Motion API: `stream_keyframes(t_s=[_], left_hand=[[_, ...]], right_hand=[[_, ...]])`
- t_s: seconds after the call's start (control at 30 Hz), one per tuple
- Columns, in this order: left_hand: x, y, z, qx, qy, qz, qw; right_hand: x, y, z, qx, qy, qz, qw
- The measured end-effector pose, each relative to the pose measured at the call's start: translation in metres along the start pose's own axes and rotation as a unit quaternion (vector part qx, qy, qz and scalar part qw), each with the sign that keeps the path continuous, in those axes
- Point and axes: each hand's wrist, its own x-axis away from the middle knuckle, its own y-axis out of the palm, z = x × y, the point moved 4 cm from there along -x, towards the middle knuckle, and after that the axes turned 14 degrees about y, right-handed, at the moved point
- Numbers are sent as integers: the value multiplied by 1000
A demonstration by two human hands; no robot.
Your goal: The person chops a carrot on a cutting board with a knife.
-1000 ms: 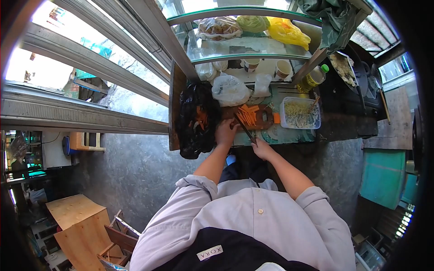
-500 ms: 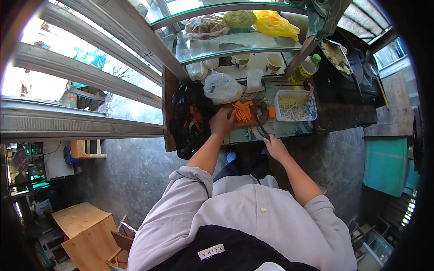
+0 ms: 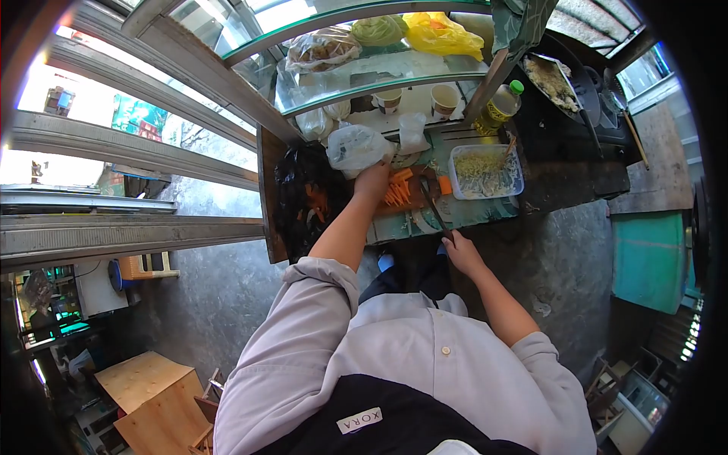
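Note:
My right hand [image 3: 463,253] grips a knife [image 3: 435,210] by its handle at the counter's front edge. The blade points away from me, over the right part of a brown cutting board [image 3: 416,198]. Orange carrot strips [image 3: 398,186] lie heaped on the board's left part. My left hand [image 3: 372,182] is just left of the strips, its fingertips by a white plastic bag [image 3: 358,148]; the back of the hand hides most of its fingers. An orange carrot piece [image 3: 445,185] sits right of the blade, beside a clear container [image 3: 520,176] with pale shreds inside.
A black plastic bag [image 3: 292,189] with orange bits stands at the counter's left end. Behind the board are paper cups [image 3: 444,100] and a glass shelf [image 3: 371,82]. An oil bottle [image 3: 498,111] and a tray of food [image 3: 551,82] are at the back right.
My left hand has moved from the carrot strips away from me, toward the white plastic bag. My right hand still holds the knife in about the same place. The view has shifted slightly.

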Motion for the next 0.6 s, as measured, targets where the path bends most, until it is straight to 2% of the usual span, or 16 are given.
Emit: stream_keyframes(t_s=[0.03, 0.17, 0.23, 0.27, 0.33, 0.37, 0.43, 0.47, 0.53, 0.6], left_hand=[[-1, -1, 0, 0, -3, -23, 1000], [3, -16, 0, 23, 12, -12, 1000], [10, -23, -2, 116, -1, 49, 992], [16, -25, -3, 114, -1, 53, 992], [42, -28, -13, 160, -49, 169, 971], [54, -26, -19, 158, -52, 171, 971], [82, -6, -44, 283, -194, 165, 925], [91, 4, -49, 283, -197, 167, 924], [102, 22, -56, 355, -264, 140, 885], [103, 29, -51, 370, -269, 134, 879]], right_hand=[[0, 0, 0, 6, 4, -5, 1000], [-4, 4, -4, 22, -26, -8, 999], [-4, 11, -11, 51, -31, -21, 998], [-5, 15, -17, 53, -34, -20, 998], [-3, 30, -25, 63, -38, -20, 997], [-8, 41, -26, 72, -51, -29, 996], [-13, 59, -36, 85, -56, -41, 994], [-14, 67, -40, 96, -58, -50, 992], [-19, 80, -46, 93, -62, -58, 992], [-23, 87, -50, 91, -64, -31, 993]])
